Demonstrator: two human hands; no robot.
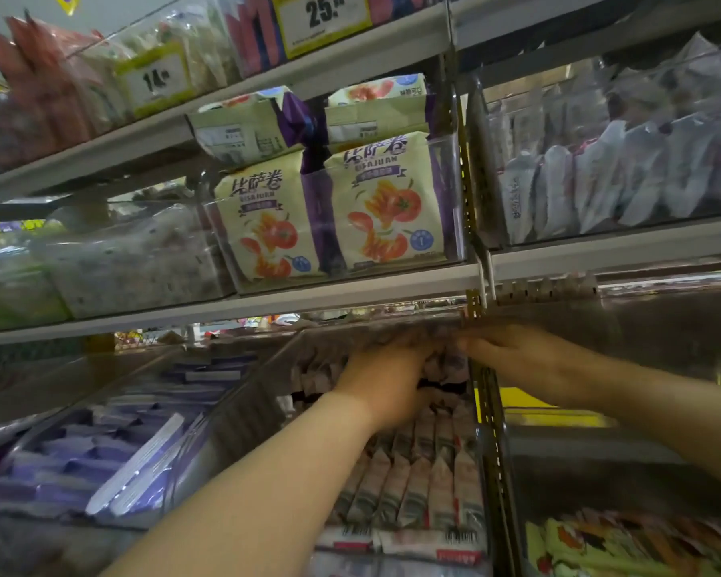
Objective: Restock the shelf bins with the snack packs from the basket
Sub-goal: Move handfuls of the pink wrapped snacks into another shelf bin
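Note:
Both my hands reach deep into a clear shelf bin (pixel 263 393) filled with rows of small white-and-brown snack packs (pixel 417 485). My left hand (pixel 386 381) lies among the packs at the back of the bin, fingers hidden between them. My right hand (pixel 513 356) comes in from the right, its fingertips touching the packs at the top back under the shelf edge. Whether either hand holds a pack is hidden by blur and the packs themselves. No basket is in view.
A bin of purple packs (pixel 113 451) sits to the left. Above, a bin holds yellow-and-purple pizza-roll bags (pixel 334 210); pale packs (pixel 600 177) fill the bin to its right. Colourful packs (pixel 625 543) lie at bottom right. A perforated metal upright (pixel 490 431) borders the bin.

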